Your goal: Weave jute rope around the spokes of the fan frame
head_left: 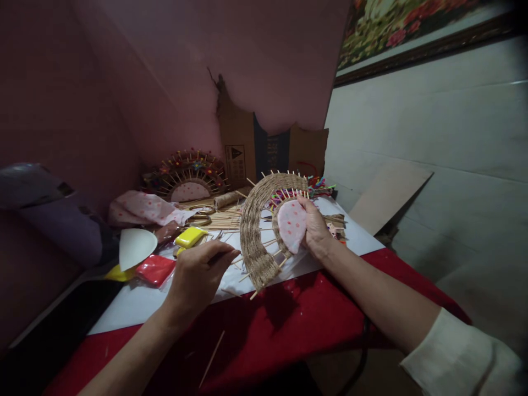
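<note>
A half-ring fan of woven jute twine on wooden sticks (254, 231) is held up over the table, tilted on its side. Its centre is a pink, red-dotted fabric half-circle (292, 224). My right hand (317, 228) is closed around the fabric centre, thumb on its front face. My left hand (203, 272) is pinched shut beside the fan's left edge, close to the projecting stick ends. Whatever lies between those fingertips is too small to make out.
A similar fan with flowers (190, 191) stands at the back left, near dotted cloth (142, 208) and scissors (200, 220). Yellow (190, 236) and red (155, 269) packets lie left of the white sheet (119, 308). Loose sticks (225, 221) and torn cardboard (237, 132) are behind.
</note>
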A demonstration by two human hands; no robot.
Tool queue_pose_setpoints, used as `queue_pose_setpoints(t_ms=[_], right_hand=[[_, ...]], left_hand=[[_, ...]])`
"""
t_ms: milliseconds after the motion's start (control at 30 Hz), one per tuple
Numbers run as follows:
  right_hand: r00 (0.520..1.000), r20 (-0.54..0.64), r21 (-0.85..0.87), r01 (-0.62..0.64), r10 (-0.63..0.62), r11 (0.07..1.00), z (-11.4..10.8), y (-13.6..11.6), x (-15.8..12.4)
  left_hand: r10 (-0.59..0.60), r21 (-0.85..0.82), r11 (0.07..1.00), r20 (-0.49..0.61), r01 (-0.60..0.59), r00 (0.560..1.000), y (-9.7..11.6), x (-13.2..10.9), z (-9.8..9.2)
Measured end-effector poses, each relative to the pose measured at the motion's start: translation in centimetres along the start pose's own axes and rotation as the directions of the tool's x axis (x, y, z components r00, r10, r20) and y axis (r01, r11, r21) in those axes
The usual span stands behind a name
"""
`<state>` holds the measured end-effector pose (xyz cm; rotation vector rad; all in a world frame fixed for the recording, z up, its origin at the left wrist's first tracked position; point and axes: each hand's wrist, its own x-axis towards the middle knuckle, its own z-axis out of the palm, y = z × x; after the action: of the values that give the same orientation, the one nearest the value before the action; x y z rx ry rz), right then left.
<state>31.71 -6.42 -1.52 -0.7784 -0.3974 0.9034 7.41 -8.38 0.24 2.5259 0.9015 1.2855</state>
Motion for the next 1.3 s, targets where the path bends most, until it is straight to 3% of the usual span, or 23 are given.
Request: queue_pose_setpoints(t_ms=[100, 433, 600, 767, 967, 1167, 1300], right_hand=[[0.988, 0.003, 0.034, -0.152, 0.152, 0.988, 0.2, -0.3, -0.2], [0.934, 0.138, 0.035, -0.339, 0.331, 0.940, 0.9, -0.8, -1.2], [0.946, 0.107, -0.006, -0.307, 0.306, 0.952, 1.0, -0.8, -1.3], [0.963, 0.064, -0.006, -0.260, 0.260, 0.965, 1.1, -0.7, -1.2], [0.962, 0.064, -0.019, -0.265, 0.266, 0.964, 1.2, -0.7, -1.3], [0.977, 0.016, -0.021, -0.211, 0.211, 0.977, 1.0, -0.4, -0.9], [0.978, 0.048, -0.041, -0.200, 0.202, 0.979, 0.8, -0.3, -0.8]], left_hand=[[-0.030, -0.031, 0.999, 0.015, 0.030, 0.999, 0.0, 0.1, 0.0], [-0.178, -0.201, 0.959, 0.122, 0.200, 0.976, -0.4, 0.2, -0.1], [-0.354, -0.444, 0.769, 0.304, 0.461, 0.884, -0.6, 0.5, -0.1], [-0.433, -0.551, 0.585, 0.408, 0.595, 0.804, -0.5, 0.8, -0.3], [-0.377, -0.600, 0.470, 0.527, 0.647, 0.762, -0.7, 0.7, -0.4], [-0.450, -0.656, 0.311, 0.536, 0.688, 0.714, -0.8, 0.7, -0.3], [-0.470, -0.664, 0.279, 0.536, 0.694, 0.702, -1.1, 0.8, -0.1]])
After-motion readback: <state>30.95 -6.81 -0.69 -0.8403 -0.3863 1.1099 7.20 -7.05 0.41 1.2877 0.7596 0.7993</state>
